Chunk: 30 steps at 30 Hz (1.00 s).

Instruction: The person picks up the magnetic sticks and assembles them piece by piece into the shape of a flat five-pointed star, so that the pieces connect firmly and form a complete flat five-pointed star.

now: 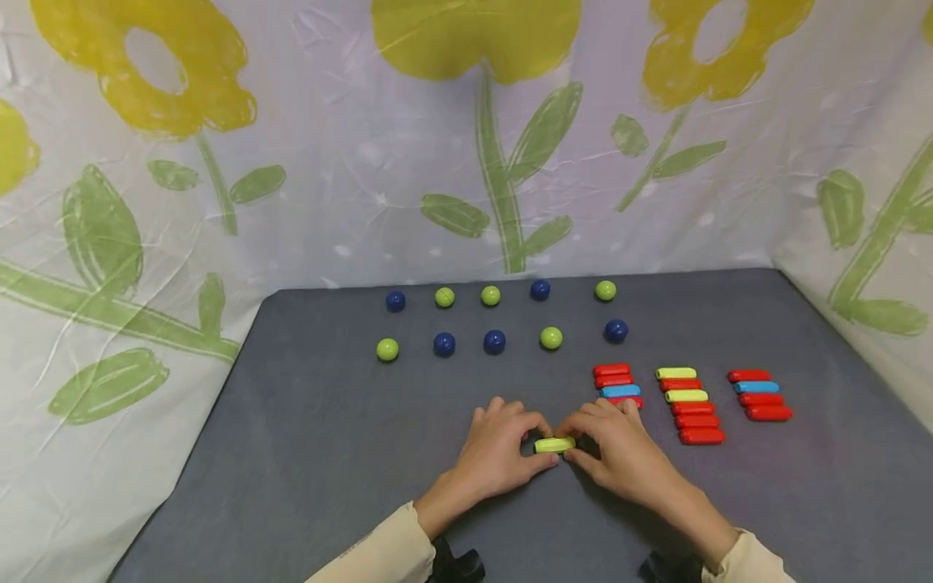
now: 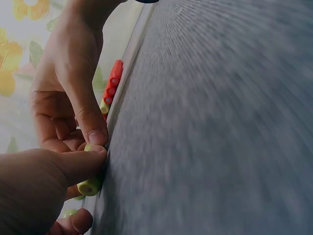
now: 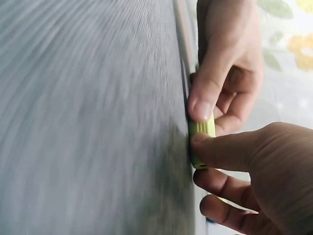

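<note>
A short yellow-green ridged tube (image 1: 554,445), with a small hole in its end, lies crosswise at the front middle of the grey table. My left hand (image 1: 499,445) pinches its left part between thumb and fingers. From the other side my right hand (image 1: 623,449) pinches the right end, the two thumbs close together on the near side. The left wrist view shows the tube's end (image 2: 89,187) low by the table surface. In the right wrist view both thumbs press on the ridged side of the tube (image 3: 203,128). Part of the tube is hidden behind the fingers.
Right of my hands, similar tubes lie in three columns: red and blue ones (image 1: 612,380), red and yellow ones (image 1: 695,409), and red and blue ones (image 1: 760,399). Green balls (image 1: 551,338) and dark blue balls (image 1: 494,342) form two rows at the back, before a flowered cloth (image 1: 328,202).
</note>
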### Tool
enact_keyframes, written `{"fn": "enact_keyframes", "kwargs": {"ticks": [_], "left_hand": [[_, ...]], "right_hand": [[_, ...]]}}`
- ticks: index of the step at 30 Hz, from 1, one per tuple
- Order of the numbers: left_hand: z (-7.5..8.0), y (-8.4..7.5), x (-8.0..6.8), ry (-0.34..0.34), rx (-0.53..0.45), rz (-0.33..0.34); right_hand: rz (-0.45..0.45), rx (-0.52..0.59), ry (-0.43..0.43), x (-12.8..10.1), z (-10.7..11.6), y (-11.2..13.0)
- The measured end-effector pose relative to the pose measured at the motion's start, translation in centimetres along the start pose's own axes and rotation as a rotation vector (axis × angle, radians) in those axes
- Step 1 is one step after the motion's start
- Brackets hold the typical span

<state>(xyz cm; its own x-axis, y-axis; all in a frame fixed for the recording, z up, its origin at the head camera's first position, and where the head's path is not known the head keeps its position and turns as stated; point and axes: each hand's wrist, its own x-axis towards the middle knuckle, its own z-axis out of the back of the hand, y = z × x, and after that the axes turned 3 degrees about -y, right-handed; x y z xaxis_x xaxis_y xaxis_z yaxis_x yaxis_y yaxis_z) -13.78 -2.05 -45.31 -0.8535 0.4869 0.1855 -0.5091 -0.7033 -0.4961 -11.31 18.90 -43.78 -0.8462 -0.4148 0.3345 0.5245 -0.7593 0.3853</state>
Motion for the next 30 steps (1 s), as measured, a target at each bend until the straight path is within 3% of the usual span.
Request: {"fn": "enact_keyframes", "kwargs": {"ticks": [10, 14, 17, 19, 23, 26, 30], "left_hand": [[2.2, 2.9, -2.2, -0.061, -0.028, 0.06], [3.1, 4.3, -3.2, -0.091, -0.039, 0.118], [3.5, 5.3, -3.9, -0.141, -0.054, 0.159], [3.7, 5.8, -4.3, -0.178, -0.062, 0.179], [3.6, 6.4, -4.6, -0.241, -0.06, 0.198], [3.4, 6.7, -4.7, -0.276, -0.065, 0.199], [3.3, 7.0, -4.7, -0.306, -0.065, 0.2]], "right_hand": [[0.025, 0.136, 0.088, 2.8, -1.7, 1.4], [-0.006, 0.145, -0.035, 4.7, -1.9, 0.7], [-0.069, 0.086, -0.155, 6.7, -1.9, -0.2], [-0.121, 0.028, -0.176, 7.9, -2.0, -0.9], [-0.189, -0.081, -0.105, 9.8, -2.4, -1.9], [-0.181, -0.126, -0.065, 10.5, -2.8, -1.9], [-0.129, -0.053, -0.033, 10.4, -3.3, -1.2]]}}
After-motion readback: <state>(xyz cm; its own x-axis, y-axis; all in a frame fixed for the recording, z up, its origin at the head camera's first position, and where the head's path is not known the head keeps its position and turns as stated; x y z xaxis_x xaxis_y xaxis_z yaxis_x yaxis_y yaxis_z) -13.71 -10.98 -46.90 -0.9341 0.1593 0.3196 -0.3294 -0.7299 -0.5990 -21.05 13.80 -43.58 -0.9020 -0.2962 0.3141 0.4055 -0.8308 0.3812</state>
